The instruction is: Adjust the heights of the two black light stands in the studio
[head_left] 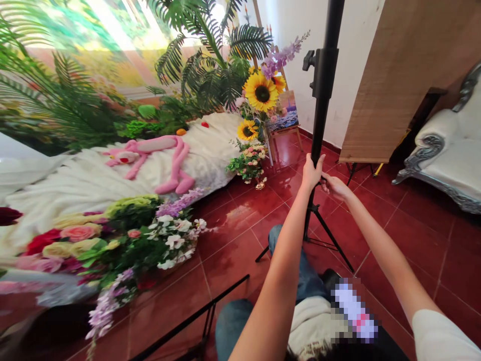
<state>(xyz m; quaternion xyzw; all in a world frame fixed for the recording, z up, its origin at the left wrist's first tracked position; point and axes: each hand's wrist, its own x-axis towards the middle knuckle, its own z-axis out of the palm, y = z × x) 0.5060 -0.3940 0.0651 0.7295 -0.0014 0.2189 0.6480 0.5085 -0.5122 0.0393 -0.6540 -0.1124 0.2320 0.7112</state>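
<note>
A black light stand (322, 115) rises in front of me, its pole leaning slightly to the right toward the top. My left hand (312, 170) is wrapped around the pole, thumb up along its side. Just right of it, my right hand (335, 186) has its fingers closed at a small dark knob on the pole, mostly hidden by the fingers. Higher up, a locking knob (308, 60) sticks out from the stand's collar. Below my hands, the tripod legs (332, 239) are spread on the red tiled floor (240, 245).
To the left, a pink plush toy (158, 145) lies on a white draped bed (214, 133) edged with artificial flowers (175, 243). Sunflowers (262, 92) stand behind the pole. A brown backdrop (376, 95) and white armchair (447, 150) are right. Another black stand leg (195, 313) lies near my knees.
</note>
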